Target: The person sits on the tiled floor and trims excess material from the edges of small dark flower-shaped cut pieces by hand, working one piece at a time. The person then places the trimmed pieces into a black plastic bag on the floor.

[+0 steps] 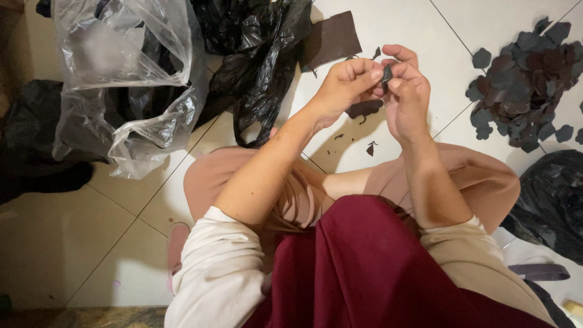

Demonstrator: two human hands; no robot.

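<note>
Item: small dark cut piece (387, 74), pinched between the fingertips of both our hands, raised above the tiled floor (395, 30). Our left hand (346, 85) and right hand (405, 97) are both closed on it. Nearby: heap of dark petal-shaped pieces (522, 79) at right; clear plastic bag (127, 73) and black bag (261, 54) at left.

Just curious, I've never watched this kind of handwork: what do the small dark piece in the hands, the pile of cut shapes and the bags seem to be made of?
Small dark piece: probably fabric or felt, matte and thin.
Pile of cut shapes: likely the same, flat, dull grey and maroon, no shine.
Clear bag: thin plastic film, see-through, crinkled with glints.
Black bag: thin plastic, glossy creases.
</note>
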